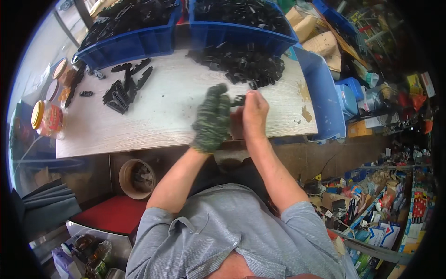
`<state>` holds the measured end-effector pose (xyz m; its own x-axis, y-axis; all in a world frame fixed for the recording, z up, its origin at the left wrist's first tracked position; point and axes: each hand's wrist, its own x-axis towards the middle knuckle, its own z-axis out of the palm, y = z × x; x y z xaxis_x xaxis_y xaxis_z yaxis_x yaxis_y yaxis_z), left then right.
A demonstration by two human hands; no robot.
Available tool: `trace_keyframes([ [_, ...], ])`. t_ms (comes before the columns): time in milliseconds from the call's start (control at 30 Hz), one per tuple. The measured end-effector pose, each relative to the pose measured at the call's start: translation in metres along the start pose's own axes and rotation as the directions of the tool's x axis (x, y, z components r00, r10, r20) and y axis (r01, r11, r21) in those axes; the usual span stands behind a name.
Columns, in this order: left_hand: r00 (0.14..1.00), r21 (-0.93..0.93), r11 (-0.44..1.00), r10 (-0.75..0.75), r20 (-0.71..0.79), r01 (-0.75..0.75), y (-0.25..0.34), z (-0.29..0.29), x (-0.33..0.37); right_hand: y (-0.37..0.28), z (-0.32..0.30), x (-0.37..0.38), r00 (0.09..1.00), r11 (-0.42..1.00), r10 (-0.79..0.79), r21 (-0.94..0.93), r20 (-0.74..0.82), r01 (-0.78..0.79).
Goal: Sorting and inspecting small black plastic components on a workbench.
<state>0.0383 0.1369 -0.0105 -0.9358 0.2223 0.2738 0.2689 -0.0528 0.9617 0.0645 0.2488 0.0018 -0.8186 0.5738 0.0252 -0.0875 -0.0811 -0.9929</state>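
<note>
A black part [239,99] sits between the gloved left hand [212,120] and bare right hand [254,117], though how closed either is, or which holds it, cannot be told, and a loose pinch might drop it onto the chipped whitish table [162,123], near the black pile [248,65] and blue bins [241,36], amid the room's mixed goods [362,195].

An open lane is running down the pale tabletop [160,123] left of the frame's centre, between a cluster of black parts [120,96] and the gloved left hand [211,122]. Two blue crates [130,49] are walling off the top, a black heap [253,67] is blocking the upper centre-right, and jars [49,118] are crowding the far left.
</note>
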Motion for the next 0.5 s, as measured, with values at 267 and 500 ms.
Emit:
trace_keyframes([
  [267, 0.988, 0.203, 0.968, 0.130, 0.082, -0.145, -0.006, 0.016, -0.004, 0.010, -0.008, 0.008, 0.996, 0.993, -0.091, -0.072, -0.019, 0.089],
  [500, 0.991, 0.859, 0.512, 0.123, -0.046, -0.024, 0.000, -0.102, 0.062, -0.018, -0.015, 0.010, 0.964, 0.932, 0.266, 0.261, -0.021, -0.252],
])
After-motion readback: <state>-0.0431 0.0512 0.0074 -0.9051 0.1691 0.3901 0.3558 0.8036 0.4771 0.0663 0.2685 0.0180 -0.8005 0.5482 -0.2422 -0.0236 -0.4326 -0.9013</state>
